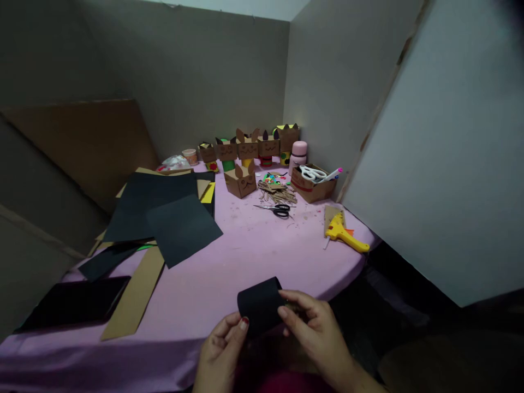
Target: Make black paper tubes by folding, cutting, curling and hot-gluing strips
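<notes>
A piece of black paper (260,305), curved into a roll, is held between my two hands just over the table's front edge. My left hand (224,349) pinches its lower left edge, the thumb lying on the near side. On the opposite end, my right hand (313,330) grips the roll with thumb and fingers. Part of the right fingers is hidden behind the paper. Flat black sheets (186,224) lie on the left of the table, beyond my left hand. Farther right, a yellow glue gun (346,233) rests on a bit of cardboard.
Black-handled scissors (280,210) lie mid-table before cardboard scraps (276,192). Several cardboard animal figures (248,147) line the back, with a cardboard animal head (240,181) in front. A box (313,188) holds white scissors beside a pink bottle (298,155). A dark tablet (73,303) and cardboard strip (137,295) lie front left.
</notes>
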`<action>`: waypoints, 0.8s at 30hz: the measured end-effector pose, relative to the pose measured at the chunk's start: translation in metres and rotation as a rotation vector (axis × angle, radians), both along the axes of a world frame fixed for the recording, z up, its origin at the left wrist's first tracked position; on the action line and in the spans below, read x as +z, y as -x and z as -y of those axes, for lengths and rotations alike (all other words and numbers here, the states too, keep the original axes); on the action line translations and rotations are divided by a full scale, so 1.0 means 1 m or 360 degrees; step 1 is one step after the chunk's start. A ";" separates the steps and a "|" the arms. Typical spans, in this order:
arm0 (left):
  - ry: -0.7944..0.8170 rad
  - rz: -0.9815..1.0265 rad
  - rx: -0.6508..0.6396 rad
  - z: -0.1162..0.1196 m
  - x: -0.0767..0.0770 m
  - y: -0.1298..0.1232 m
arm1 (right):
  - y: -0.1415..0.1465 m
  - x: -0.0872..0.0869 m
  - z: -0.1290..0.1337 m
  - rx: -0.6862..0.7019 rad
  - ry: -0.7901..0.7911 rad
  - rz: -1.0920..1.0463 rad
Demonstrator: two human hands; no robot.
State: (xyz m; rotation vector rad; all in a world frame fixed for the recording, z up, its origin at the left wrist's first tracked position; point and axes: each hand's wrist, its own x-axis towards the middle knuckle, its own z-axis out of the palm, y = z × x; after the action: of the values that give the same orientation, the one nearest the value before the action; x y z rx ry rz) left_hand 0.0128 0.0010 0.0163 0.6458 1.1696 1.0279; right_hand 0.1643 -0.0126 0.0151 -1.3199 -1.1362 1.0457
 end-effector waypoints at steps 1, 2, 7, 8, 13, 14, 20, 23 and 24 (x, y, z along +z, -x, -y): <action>0.0001 -0.0009 0.0008 0.000 0.000 0.000 | 0.000 0.000 0.000 -0.0006 0.0001 0.0006; 0.0001 -0.0011 0.0012 0.000 0.001 0.000 | -0.001 0.000 0.000 -0.0010 0.0001 0.0011; -0.0027 -0.0008 0.0023 0.000 0.002 -0.001 | -0.001 0.000 0.000 -0.0019 0.0006 -0.0006; -0.0043 -0.0027 0.0030 0.001 0.002 -0.001 | 0.000 0.000 0.000 -0.0025 0.0018 -0.0022; -0.0084 -0.0025 0.0008 0.002 0.003 -0.002 | 0.000 0.002 -0.001 -0.0039 0.0082 -0.0094; -0.0093 -0.0023 0.0003 0.002 0.003 -0.002 | 0.000 0.002 -0.001 -0.0040 0.0093 -0.0100; -0.0131 -0.0068 0.0011 0.002 -0.001 0.000 | -0.001 0.005 -0.001 -0.0043 0.0141 -0.0120; -0.0151 -0.0090 0.0010 0.002 -0.002 0.001 | -0.001 0.005 0.000 -0.0051 0.0135 -0.0122; -0.0156 -0.0113 0.0011 0.002 -0.001 0.001 | -0.001 0.004 0.000 -0.0055 0.0129 -0.0120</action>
State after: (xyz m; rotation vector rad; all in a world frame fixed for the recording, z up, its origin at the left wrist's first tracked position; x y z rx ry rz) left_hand 0.0122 -0.0012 0.0149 0.7614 1.1895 1.0807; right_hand 0.1654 -0.0124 0.0192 -1.3476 -1.0209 1.1167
